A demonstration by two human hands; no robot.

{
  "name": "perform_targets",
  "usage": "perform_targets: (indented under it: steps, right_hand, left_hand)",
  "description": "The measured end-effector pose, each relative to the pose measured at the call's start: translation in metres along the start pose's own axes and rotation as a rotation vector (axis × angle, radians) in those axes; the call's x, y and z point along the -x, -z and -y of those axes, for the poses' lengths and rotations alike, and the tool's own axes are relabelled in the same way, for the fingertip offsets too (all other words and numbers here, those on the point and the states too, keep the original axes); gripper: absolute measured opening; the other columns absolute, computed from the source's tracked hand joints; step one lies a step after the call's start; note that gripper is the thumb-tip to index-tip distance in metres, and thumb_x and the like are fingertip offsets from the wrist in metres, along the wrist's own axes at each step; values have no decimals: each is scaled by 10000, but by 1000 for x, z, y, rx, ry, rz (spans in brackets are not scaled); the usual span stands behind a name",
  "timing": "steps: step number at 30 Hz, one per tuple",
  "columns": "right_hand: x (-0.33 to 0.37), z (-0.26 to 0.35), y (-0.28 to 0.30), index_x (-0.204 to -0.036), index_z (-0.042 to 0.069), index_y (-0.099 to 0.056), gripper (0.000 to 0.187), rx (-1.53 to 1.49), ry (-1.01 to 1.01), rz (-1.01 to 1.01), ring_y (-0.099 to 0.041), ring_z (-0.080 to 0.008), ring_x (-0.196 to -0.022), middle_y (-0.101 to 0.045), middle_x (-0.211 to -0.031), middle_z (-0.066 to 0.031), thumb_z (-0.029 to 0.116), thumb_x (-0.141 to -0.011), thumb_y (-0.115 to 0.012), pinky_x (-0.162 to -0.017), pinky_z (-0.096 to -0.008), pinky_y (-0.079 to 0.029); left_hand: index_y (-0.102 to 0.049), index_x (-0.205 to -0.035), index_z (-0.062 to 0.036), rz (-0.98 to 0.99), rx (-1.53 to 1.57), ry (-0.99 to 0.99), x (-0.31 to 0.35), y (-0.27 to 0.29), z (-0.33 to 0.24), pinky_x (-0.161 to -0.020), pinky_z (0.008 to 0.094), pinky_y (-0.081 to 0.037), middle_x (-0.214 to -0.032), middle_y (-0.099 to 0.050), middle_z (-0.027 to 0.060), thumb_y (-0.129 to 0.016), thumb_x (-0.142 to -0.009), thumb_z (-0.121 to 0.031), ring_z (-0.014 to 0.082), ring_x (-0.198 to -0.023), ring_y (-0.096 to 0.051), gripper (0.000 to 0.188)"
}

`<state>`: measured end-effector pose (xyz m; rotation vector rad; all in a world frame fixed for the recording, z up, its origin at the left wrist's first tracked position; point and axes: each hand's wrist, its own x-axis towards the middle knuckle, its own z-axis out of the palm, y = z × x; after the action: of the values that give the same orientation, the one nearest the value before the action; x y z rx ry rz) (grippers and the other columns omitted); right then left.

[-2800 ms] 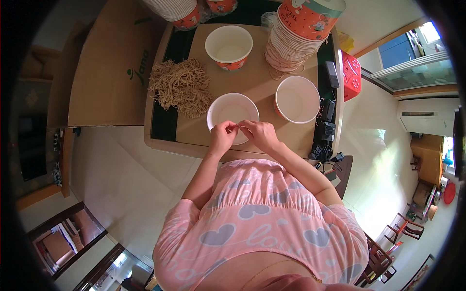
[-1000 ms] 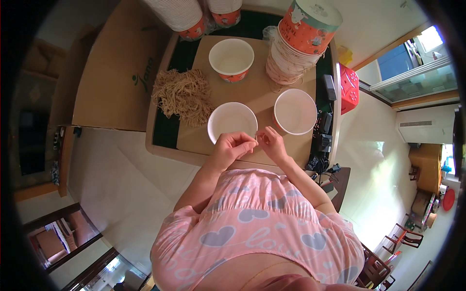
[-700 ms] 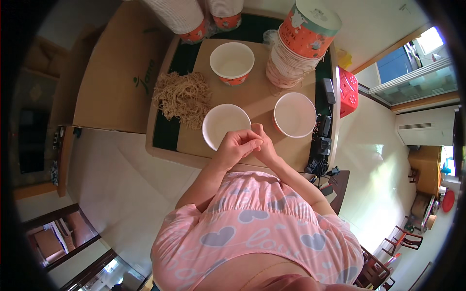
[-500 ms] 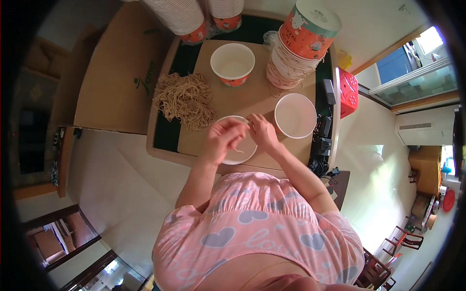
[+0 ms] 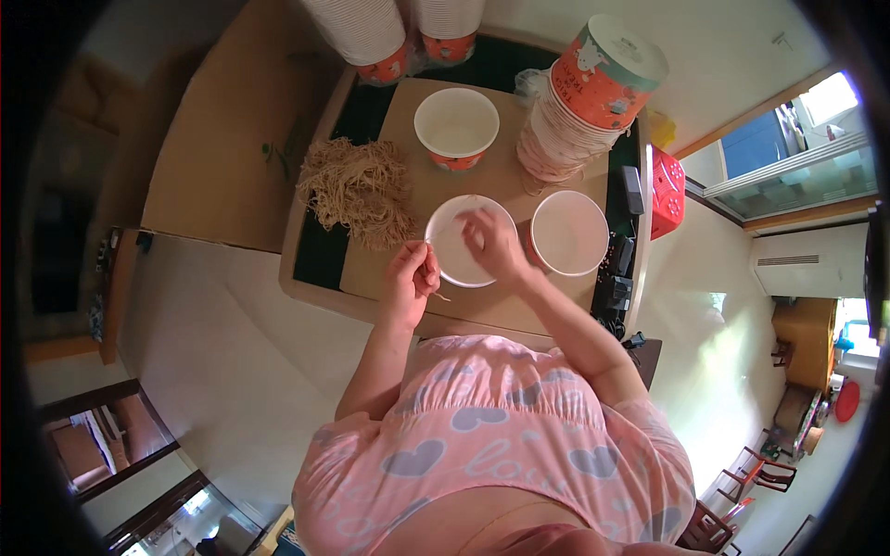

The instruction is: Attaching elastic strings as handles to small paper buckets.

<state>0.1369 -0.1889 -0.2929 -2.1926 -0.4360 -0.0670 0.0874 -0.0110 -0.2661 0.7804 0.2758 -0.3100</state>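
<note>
While the left hand (image 5: 413,273) pinches thin beige string (image 5: 443,297) by a round white-lined paper tub (image 5: 456,264), the right hand (image 5: 496,246) hangs over it, half curled, hold unclear.

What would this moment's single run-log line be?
left hand: holding string, at front-middle tub's left rim | right hand: over that tub, grip unclear | string bundle: farther left

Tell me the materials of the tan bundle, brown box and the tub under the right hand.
Bundle: matte twine, perhaps cotton; thin tangled strands. Box: probably dull cardboard, by its flat brown panels. Tub: perhaps smooth coated paper or plastic; evenly white inside.
</note>
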Motion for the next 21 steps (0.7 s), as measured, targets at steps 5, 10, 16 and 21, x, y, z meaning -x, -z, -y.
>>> perform_targets:
  steps: [5,10,16,21]
  right_hand:
    - [65,24,-22,-966,3,-594,167,-592,-202,513,-530,-95,-612,-582,-663,-57,105,-834,-601,-559,-264,-434]
    - [104,-10,-16,-929,-40,-626,164,-905,-595,407,-601,-115,-733,-644,-795,-56,101,-905,-545,-674,-251,-502]
    - [130,-68,-24,-1057,-51,-606,223,-666,-618,-15,-623,-143,-805,-660,-891,-86,101,-935,-498,-757,-265,-511]
    - [123,-56,-13,-1076,-23,-601,202,-994,-651,-428,-632,-155,-871,-660,-963,-93,65,-923,-504,-763,-269,-517]
  left_hand:
    - [-536,-880,-79,18,77,-49,-6,7,10,-510,229,-360,-686,-526,12,-496,-933,-168,99,-575,-474,111]
    - [-568,-892,-88,-251,-256,-87,-17,42,12,-622,229,-445,-794,-585,11,-546,-898,-179,93,-665,-539,93]
    - [-576,-906,-96,-194,-588,218,-18,84,61,-647,250,-472,-870,-608,9,-560,-876,-171,100,-790,-579,83]
    - [-590,-884,-15,-78,-834,360,-4,100,106,-509,255,-444,-709,-624,39,-608,-811,-125,112,-589,-577,133]
